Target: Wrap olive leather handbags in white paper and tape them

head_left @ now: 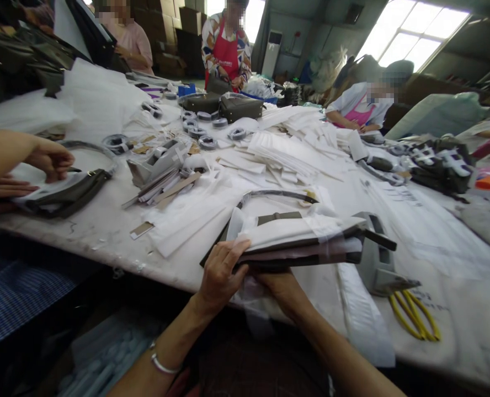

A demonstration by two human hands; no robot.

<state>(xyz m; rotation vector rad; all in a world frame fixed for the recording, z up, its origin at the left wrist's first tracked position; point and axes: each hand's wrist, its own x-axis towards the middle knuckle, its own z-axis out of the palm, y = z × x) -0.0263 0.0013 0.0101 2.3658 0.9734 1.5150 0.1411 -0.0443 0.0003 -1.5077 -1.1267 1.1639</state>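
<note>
A flat dark handbag (294, 248) wrapped in white foam paper and clear film lies at the near edge of the white table (468, 286), its curved handle (278, 194) arching behind it. My left hand (222, 270) grips the bag's near left corner, fingers curled over the top. My right hand (276, 278) sits just right of it, tucked under the bag's near edge with its fingers hidden.
A grey tape dispenser (379, 259) and yellow-handled scissors (414, 314) lie right of the bag. White foam sheets (286, 151), tape rolls (207, 142) and another dispenser (158, 162) crowd the middle. A co-worker's hands (48, 160) work on a bag at left. Other people stand behind.
</note>
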